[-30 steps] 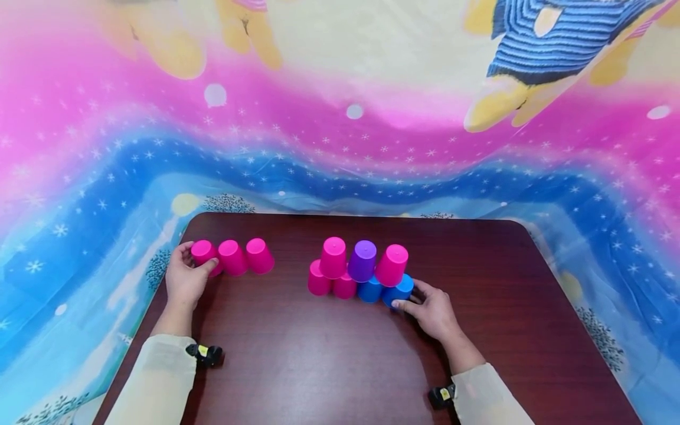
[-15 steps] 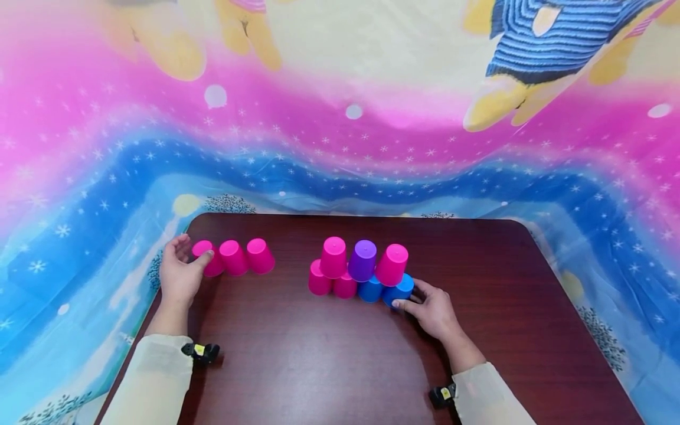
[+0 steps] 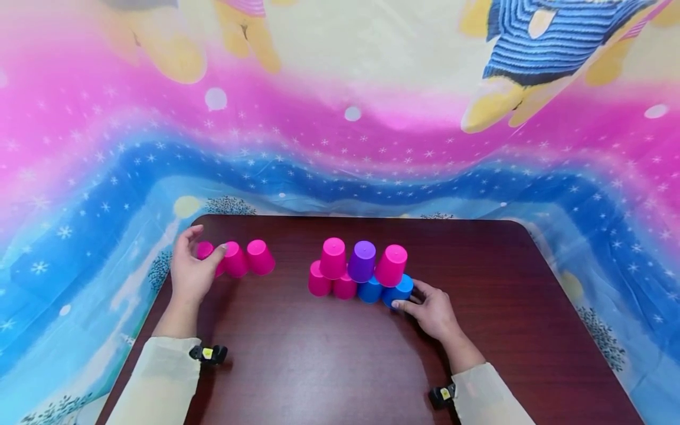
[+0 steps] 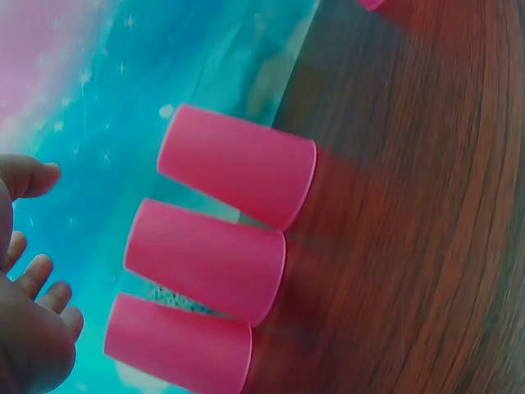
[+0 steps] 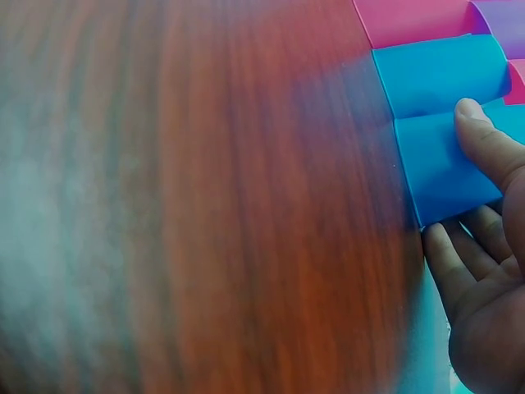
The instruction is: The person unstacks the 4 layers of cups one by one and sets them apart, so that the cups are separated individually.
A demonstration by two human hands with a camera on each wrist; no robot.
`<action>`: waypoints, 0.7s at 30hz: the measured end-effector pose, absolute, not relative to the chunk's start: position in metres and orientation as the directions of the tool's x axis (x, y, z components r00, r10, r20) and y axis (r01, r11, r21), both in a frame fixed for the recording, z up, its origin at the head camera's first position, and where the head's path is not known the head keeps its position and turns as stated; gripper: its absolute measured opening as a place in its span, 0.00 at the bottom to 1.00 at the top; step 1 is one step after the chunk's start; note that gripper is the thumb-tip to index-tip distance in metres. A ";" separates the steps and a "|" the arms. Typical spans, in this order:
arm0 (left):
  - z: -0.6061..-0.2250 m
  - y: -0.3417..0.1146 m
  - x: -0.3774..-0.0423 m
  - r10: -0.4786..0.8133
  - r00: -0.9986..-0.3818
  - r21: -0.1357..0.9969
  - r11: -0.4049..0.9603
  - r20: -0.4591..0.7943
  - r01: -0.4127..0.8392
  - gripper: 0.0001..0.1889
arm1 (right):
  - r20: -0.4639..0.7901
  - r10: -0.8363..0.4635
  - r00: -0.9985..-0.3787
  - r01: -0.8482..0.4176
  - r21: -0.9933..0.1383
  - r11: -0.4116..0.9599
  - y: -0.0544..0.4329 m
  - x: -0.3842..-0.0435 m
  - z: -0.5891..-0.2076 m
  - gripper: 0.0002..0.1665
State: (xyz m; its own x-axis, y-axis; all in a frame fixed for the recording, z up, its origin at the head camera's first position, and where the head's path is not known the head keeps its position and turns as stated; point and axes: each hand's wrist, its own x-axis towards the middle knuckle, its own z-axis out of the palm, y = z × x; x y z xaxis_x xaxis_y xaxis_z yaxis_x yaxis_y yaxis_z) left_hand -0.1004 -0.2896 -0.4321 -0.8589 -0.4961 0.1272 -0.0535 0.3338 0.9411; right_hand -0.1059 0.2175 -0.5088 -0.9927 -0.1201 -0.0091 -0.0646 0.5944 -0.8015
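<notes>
In the head view, my left hand (image 3: 192,273) hovers at three upside-down pink cups standing in a row, partly hiding the leftmost cup (image 3: 205,250). Beside that one stand the middle cup (image 3: 235,260) and the right cup (image 3: 260,257). The left wrist view has the thumb and fingers spread, apart from the pink cups (image 4: 234,164). My right hand (image 3: 435,313) holds the rightmost blue cup (image 3: 397,290) of a two-row stack, thumb in front and fingers behind. On the upper row sit a pink cup (image 3: 333,258), a purple cup (image 3: 363,261) and another pink cup (image 3: 392,265).
Two pink cups (image 3: 319,279) and another blue cup (image 3: 370,290) complete the stack's bottom row. Everything stands on a dark wooden table (image 3: 319,366). A patterned cloth (image 3: 340,153) hangs behind its far edge. Each sleeve has a small black device (image 3: 208,353) at the wrist.
My left hand has let go of the leftmost pink cup, shifted left, then come back right and up over it. The right hand and the stack have stayed put.
</notes>
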 end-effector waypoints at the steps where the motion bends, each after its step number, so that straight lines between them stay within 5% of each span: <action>1: -0.432 -0.287 -0.100 -0.485 -0.864 0.939 0.341 0.136 -0.043 0.38 | -0.008 -0.119 -0.993 -0.065 -0.802 0.594 0.218 -0.106 -0.509 0.46; 11: -0.434 -0.261 -0.102 -0.365 -0.895 0.944 0.294 0.257 0.151 0.39 | -0.006 -0.120 -0.993 -0.066 -0.808 0.586 0.217 -0.105 -0.509 0.46; 21: -0.437 -0.227 -0.102 -0.161 -0.954 0.951 0.219 0.255 0.217 0.38 | -0.003 -0.123 -0.992 -0.070 -0.807 0.586 0.217 -0.106 -0.509 0.46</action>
